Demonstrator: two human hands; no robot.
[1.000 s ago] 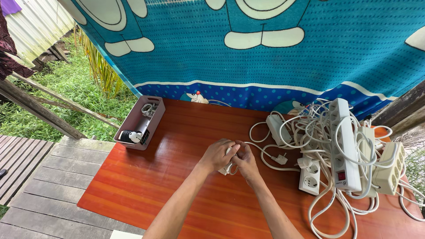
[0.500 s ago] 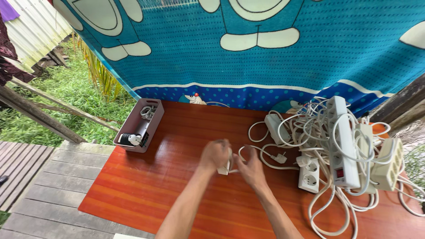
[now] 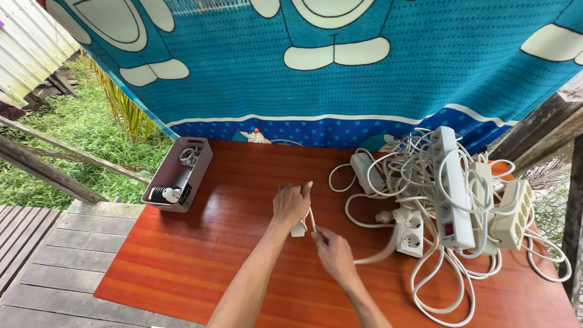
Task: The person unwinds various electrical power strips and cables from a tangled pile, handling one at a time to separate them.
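Two hands meet over the red table [image 3: 200, 255], just left of the heap of power strips [image 3: 452, 194]. Under the left hand [image 3: 290, 205], its fingers curled down, sits a small white plug block [image 3: 299, 229]. From that block a white cord [image 3: 371, 255] runs through the pinched fingers of the right hand [image 3: 333, 254] toward the heap. Farther left stands a grey bin [image 3: 176, 176].

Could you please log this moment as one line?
left hand: on small white plug block | right hand: pulling white cable | surface: red wooden table
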